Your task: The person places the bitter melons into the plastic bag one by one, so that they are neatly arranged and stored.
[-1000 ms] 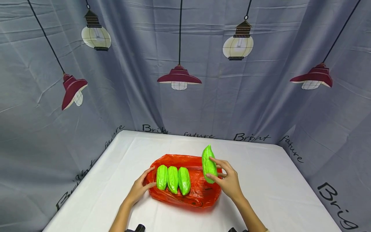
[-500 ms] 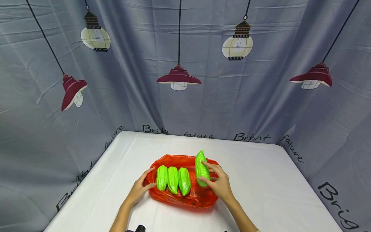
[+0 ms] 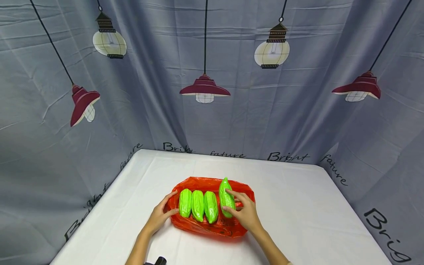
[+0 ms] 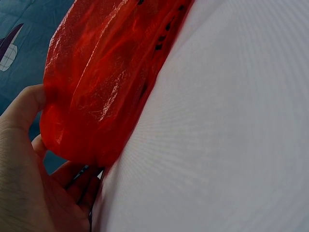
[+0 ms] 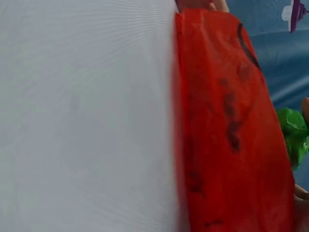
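Note:
An opened red plastic bag (image 3: 205, 229) lies on the white-covered table, its mouth facing up. Inside, on the left, three bright green bitter melons (image 3: 197, 206) stand side by side. My left hand (image 3: 158, 217) holds the bag's left end between thumb and fingers; in the left wrist view they wrap the red plastic (image 4: 91, 96). With my right hand (image 3: 246, 211) I pinch another bitter melon (image 3: 226, 198), tip pointing away, over the bag's right half. Its green end (image 5: 292, 133) shows past the bag in the right wrist view, where most of that hand is out of frame.
White cloth (image 3: 308, 213) covers the table around the bag. A grey-blue curtain (image 3: 238, 121) printed with lamps and lettering surrounds its back and sides. A small black object (image 3: 160, 261) shows at the bottom edge near the left forearm.
My right hand has carried its bitter melon leftward and lower, from the bag's right edge to near the row of three. My left hand has stayed at the bag's left end.

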The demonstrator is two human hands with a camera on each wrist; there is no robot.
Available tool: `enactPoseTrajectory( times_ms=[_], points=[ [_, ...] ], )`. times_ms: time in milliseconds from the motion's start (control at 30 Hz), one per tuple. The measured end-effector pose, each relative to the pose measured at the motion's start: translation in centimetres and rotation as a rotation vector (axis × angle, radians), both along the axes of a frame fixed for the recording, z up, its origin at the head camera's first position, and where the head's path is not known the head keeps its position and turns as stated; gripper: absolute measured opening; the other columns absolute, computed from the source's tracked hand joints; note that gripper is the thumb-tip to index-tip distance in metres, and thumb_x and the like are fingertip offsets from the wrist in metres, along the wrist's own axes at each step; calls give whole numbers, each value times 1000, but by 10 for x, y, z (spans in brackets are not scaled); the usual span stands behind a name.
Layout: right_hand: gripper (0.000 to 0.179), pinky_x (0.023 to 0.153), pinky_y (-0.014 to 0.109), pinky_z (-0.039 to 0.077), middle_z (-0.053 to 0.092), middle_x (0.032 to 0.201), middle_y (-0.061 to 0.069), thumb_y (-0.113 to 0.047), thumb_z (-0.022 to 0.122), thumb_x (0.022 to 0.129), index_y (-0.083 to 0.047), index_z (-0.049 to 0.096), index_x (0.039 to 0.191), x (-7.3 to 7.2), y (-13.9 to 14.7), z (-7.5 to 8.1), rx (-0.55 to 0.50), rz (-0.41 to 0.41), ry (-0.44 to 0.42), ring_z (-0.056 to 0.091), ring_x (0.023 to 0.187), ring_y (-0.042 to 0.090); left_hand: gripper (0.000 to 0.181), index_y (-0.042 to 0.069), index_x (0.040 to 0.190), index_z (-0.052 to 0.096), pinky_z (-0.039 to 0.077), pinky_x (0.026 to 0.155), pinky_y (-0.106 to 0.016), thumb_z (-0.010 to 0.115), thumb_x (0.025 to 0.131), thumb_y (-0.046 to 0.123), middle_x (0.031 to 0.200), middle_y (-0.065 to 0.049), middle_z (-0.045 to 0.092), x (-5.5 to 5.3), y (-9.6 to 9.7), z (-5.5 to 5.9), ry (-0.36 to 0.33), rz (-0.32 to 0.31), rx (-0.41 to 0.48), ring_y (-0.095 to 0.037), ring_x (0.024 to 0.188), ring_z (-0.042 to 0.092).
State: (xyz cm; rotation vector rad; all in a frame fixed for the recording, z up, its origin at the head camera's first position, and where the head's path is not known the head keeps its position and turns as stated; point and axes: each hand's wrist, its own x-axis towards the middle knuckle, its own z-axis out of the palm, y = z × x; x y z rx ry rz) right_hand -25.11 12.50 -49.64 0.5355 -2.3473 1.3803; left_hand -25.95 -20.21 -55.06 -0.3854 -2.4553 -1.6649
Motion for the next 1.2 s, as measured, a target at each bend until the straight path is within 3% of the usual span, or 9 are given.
enactPoseTrajectory(
  times_ms=[333, 700, 933, 1200],
  points=[
    [58, 66, 28, 53, 61, 110, 1, -31, 80, 68, -25, 61, 122, -3, -1, -10, 51, -13, -9, 61, 82, 17, 61, 24, 136, 46, 30, 101, -50, 71, 80, 27, 136, -3, 47, -1, 0, 1, 11, -3, -4, -25, 123, 43],
    [57, 67, 32, 53, 57, 125, 5, -37, 77, 70, -23, 60, 124, -4, 0, -16, 136, -8, -52, 64, 84, 20, 60, 22, 136, 45, 31, 101, -50, 70, 81, 24, 137, -5, 45, 0, 1, 2, 26, -21, 3, -26, 123, 42],
    [57, 68, 31, 53, 58, 124, 4, -33, 76, 73, -20, 58, 126, -2, 0, -17, 176, 2, -86, 65, 85, 22, 62, 25, 137, 45, 28, 102, -51, 71, 81, 27, 139, -2, 44, 1, 0, 3, -7, -14, 8, -25, 126, 39],
    [57, 68, 29, 53, 62, 117, 6, -39, 72, 76, -18, 56, 126, -2, 0, -20, 226, 23, -92, 65, 83, 21, 63, 25, 137, 44, 27, 102, -51, 71, 80, 27, 140, -2, 42, 0, 0, 2, 3, -21, 6, -26, 127, 37]
  ],
)
